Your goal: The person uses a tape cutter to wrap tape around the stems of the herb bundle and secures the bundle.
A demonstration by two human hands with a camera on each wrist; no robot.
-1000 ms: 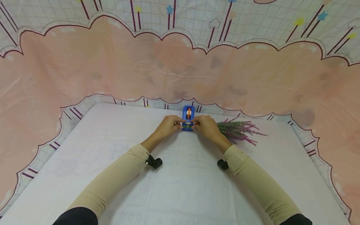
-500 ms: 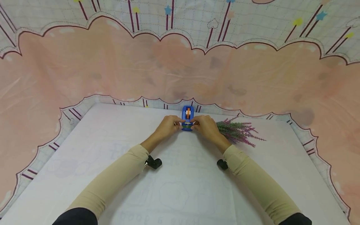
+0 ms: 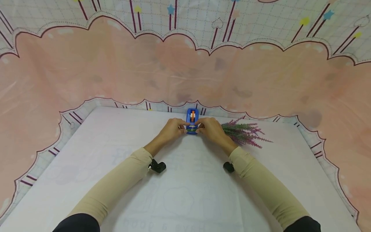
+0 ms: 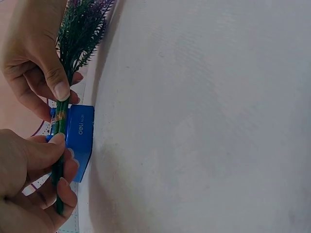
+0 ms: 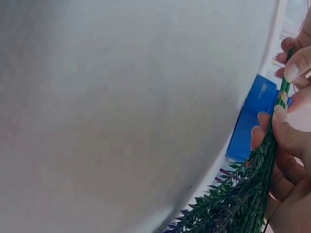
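Note:
A bunch of artificial purple flowers (image 3: 244, 132) with green stems lies across the front of a blue tape dispenser (image 4: 81, 127) marked "deli". My left hand (image 3: 173, 128) pinches the bare stem ends between thumb and curled fingers. Closer to the blossoms, my right hand (image 3: 212, 129) grips the same stems. Between the two hands, a tan, shiny band (image 4: 60, 115) shows on the stems; it looks like tape. An orange tape roll (image 3: 192, 116) sits in the dispenser, behind the stems in the head view.
The white table (image 3: 174, 187) spreads out under both forearms, and the dispenser stands at its far edge. Beyond hangs a peach cloth (image 3: 139, 71) with a scalloped pattern. A small black camera (image 3: 157, 166) is worn on each wrist.

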